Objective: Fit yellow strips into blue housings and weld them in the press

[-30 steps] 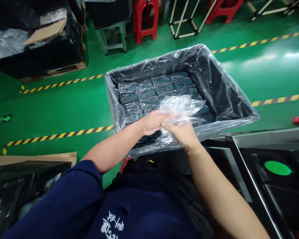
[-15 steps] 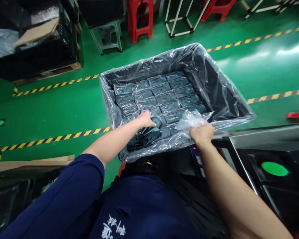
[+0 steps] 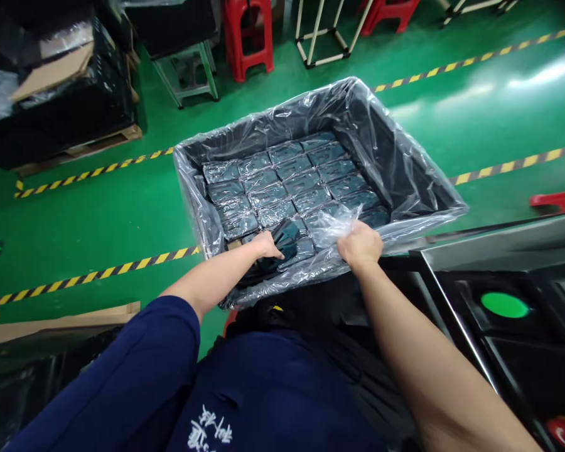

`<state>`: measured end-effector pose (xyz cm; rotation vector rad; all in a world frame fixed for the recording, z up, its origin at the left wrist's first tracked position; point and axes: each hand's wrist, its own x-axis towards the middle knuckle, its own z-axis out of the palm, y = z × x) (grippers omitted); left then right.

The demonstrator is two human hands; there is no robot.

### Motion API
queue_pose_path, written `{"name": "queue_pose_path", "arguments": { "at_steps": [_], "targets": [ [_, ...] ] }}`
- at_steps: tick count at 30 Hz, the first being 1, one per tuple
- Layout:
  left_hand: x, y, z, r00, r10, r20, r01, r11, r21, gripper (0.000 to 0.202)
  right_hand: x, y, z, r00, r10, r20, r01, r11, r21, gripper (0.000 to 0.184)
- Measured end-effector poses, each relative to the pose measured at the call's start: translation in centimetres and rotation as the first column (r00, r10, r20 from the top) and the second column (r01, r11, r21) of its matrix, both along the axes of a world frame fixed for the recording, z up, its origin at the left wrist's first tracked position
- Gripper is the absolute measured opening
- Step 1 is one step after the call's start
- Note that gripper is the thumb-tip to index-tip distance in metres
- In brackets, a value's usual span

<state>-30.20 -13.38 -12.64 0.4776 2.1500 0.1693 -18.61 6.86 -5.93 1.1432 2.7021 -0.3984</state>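
My left hand point(image 3: 265, 245) is closed on a dark plastic part point(image 3: 286, 236) at the near left of a big black bin point(image 3: 433, 182). Its fingertips are partly hidden by the part. My right hand point(image 3: 360, 245) grips a bunched piece of clear plastic film point(image 3: 335, 225) at the bin's near side. Rows of dark parts in clear wrapping point(image 3: 294, 166) fill the bin's floor. Clear plastic liner point(image 3: 258, 125) covers the bin's walls and folds over its rim. Something tan point(image 3: 234, 244) shows beside my left wrist.
A metal-edged black machine or bench with a green round button point(image 3: 505, 304) stands at the right. Red stools point(image 3: 248, 41) and a pipe frame point(image 3: 327, 59) are beyond the bin. Stacked black boxes point(image 3: 56, 113) sit on a pallet at the left. Yellow-black tape point(image 3: 98, 276) marks the green floor.
My left hand has moved slightly down and nearer with the dark part, which now stands more upright. My right hand still grips the film. The whole view has shifted a little.
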Motion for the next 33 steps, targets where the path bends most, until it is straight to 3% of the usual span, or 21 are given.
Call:
{"name": "queue_pose_path", "arguments": {
  "at_steps": [4, 7, 10, 13, 18, 23, 26, 29, 33],
  "targets": [
    [-2.0, -1.4, 1.5, 0.997, -0.028, 0.075, 0.021, 0.996, 0.087, 0.081, 0.0, -0.1, -0.1, 1.000, -0.012, -0.017, 0.012, 1.000, -0.022, 0.031],
    [-3.4, -2.9, 3.1, 0.977, -0.156, 0.143, 0.144, 0.985, 0.091, 0.084, 0.1, 0.0, -0.2, 1.000, 0.002, -0.026, -0.002, 1.000, -0.016, 0.031],
    [-3.7, -4.2, 4.3, 0.940, -0.303, 0.156, 0.309, 0.951, -0.009, 0.084, 0.1, 0.0, -0.1, 1.000, 0.003, -0.010, -0.003, 1.000, -0.022, 0.032],
    [-3.1, -5.0, 4.7, 0.924, -0.341, 0.173, 0.361, 0.927, -0.103, 0.079, 0.0, 0.0, 0.1, 1.000, 0.014, 0.006, -0.014, 1.000, -0.026, 0.032],
    [-2.4, -5.2, 4.0, 0.912, -0.372, 0.173, 0.399, 0.904, -0.157, 0.078, -0.1, 0.0, 0.1, 0.999, 0.034, 0.021, -0.034, 0.999, -0.018, 0.029],
    [-3.8, -4.6, 3.2, 0.896, -0.417, 0.155, 0.440, 0.879, -0.181, 0.087, -0.2, 0.0, 0.2, 0.999, 0.034, 0.042, -0.033, 0.999, -0.023, 0.029],
    [-5.6, -3.7, 2.5, 0.910, -0.413, -0.031, 0.404, 0.901, -0.157, 0.072, -0.3, 0.0, 0.3, 0.999, 0.038, 0.036, -0.037, 0.999, -0.027, 0.029],
    [-7.0, -2.9, 1.4, 0.877, -0.422, -0.229, 0.397, 0.906, -0.147, 0.050, -0.4, 0.0, 0.3, 0.998, 0.026, 0.051, -0.024, 0.999, -0.031, 0.031],
    [-7.3, -2.3, -0.3, 0.808, -0.492, -0.323, 0.477, 0.869, -0.130, 0.037, -0.4, 0.0, 0.0, 0.999, 0.010, 0.039, -0.008, 0.999, -0.039, 0.032]
  ]
}}
